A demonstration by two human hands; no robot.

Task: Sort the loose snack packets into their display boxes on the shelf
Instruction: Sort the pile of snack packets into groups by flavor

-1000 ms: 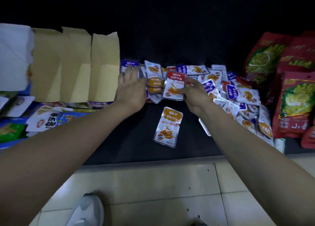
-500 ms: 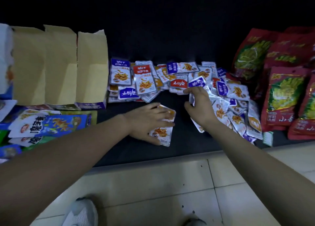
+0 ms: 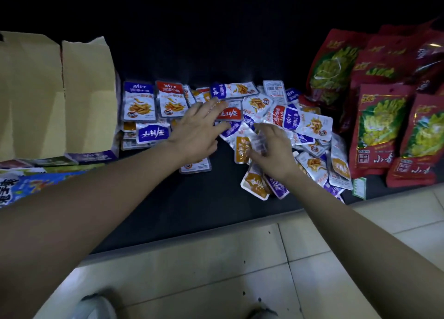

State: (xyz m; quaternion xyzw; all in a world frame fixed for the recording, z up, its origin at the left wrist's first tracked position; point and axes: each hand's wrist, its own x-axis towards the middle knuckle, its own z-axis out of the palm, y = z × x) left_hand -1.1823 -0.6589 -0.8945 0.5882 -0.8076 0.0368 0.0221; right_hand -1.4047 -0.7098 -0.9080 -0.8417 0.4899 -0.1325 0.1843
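Head view, single frame, dim light. Dark shelf (image 3: 168, 203) runs across mid-frame, with pale floor tiles (image 3: 216, 270) below it and a shoe tip (image 3: 96, 306) at the bottom edge. Display box (image 3: 84, 90), tan cardboard with its flaps raised, sits at upper left of the frame; its purple front lip faces the camera. Just right of the box, a blue-topped packet (image 3: 138, 101) and a red-topped packet (image 3: 171, 98) sit side by side, print upside down, and a blue packet (image 3: 152, 132) lies in front of them. The loose snack packets (image 3: 307, 124) form an overlapping heap from centre to right of centre on the shelf, in mixed blue, red, orange and silver. Left hand (image 3: 199, 133) is at frame centre, palm down, fingers straight and spread and gripping nothing; its fingertips reach a red packet (image 3: 228, 113) at the heap's near-left edge, and one packet (image 3: 195, 167) shows from under the wrist. Right hand (image 3: 274, 150) is just right of it, the two hands apart, above an orange packet (image 3: 242, 149). Its fingers are bent toward a motion-blurred silvery packet (image 3: 259, 140); cannot tell whether they grip it. Large red bags (image 3: 377, 126) are stacked at far right of the frame, and a blue bag (image 3: 14, 188) is at the left edge.
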